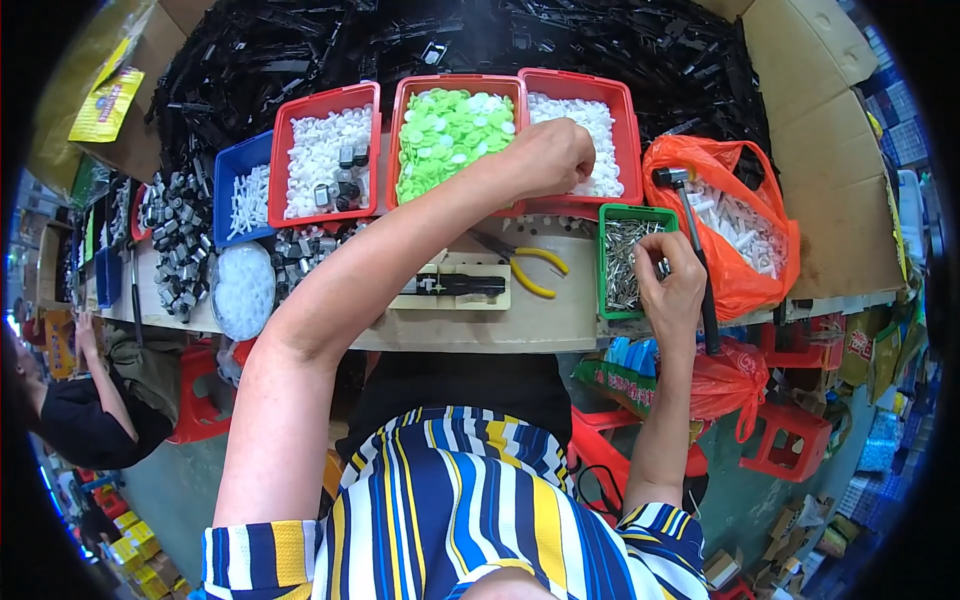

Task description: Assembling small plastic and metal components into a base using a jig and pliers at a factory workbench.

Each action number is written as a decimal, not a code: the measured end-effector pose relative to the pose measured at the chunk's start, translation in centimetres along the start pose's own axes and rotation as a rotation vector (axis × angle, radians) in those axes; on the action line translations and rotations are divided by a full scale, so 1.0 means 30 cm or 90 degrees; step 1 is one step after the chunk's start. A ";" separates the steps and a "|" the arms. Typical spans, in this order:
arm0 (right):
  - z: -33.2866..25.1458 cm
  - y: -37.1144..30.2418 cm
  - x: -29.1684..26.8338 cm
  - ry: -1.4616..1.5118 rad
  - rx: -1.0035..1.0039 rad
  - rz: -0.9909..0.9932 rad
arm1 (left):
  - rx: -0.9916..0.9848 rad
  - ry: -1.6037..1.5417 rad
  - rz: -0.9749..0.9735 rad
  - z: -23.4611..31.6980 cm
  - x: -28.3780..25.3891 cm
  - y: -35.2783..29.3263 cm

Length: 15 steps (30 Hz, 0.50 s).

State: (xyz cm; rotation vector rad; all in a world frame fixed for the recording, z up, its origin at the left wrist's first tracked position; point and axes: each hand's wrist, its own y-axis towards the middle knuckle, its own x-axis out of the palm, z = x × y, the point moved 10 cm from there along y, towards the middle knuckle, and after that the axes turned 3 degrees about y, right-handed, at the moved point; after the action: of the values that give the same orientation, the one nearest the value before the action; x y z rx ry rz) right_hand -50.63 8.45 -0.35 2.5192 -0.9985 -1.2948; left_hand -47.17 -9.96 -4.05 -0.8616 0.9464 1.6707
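My left hand (pixel 556 158) reaches across to the right-hand red bin (pixel 626 120), its fingers closed and pointing down at small white plastic parts (pixel 603 165). Whatever those fingertips hold is hidden. Over the small green bin (pixel 606 212) of thin metal pins (pixel 625 265), my right hand (pixel 672 275) is closed with thumb and fingers pinched; I cannot make out what is between them. A pale rectangular fixture (pixel 425 300) holding a black part (pixel 458 285) lies on the table below my left forearm. Pliers with yellow handles (pixel 540 268) lie beside it.
Another red bin holds green discs (pixel 450 130); a third holds white parts (pixel 320 145). A hammer (pixel 703 270) leans by an orange bag (pixel 775 280). Black parts (pixel 460 40) pile up behind. Left are a blue bin (pixel 222 200) and metal pieces (pixel 180 240). Another person (pixel 95 420) sits far left.
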 end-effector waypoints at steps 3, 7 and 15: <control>-0.023 0.009 0.004 0.023 0.004 0.023 | 0.031 -0.085 0.065 0.029 -0.060 -0.046; -0.109 0.033 0.064 0.104 -0.019 -0.014 | 0.074 -0.078 0.179 0.119 -0.176 -0.180; -0.242 0.031 0.193 0.201 -0.047 -0.137 | 0.007 -0.183 0.290 0.157 -0.251 -0.422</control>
State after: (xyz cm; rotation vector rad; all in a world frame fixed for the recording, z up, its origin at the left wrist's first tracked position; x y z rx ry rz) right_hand -43.16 2.93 0.64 2.7177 -0.6170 -0.9143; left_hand -33.58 -6.25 2.28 -0.3939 0.9957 2.1049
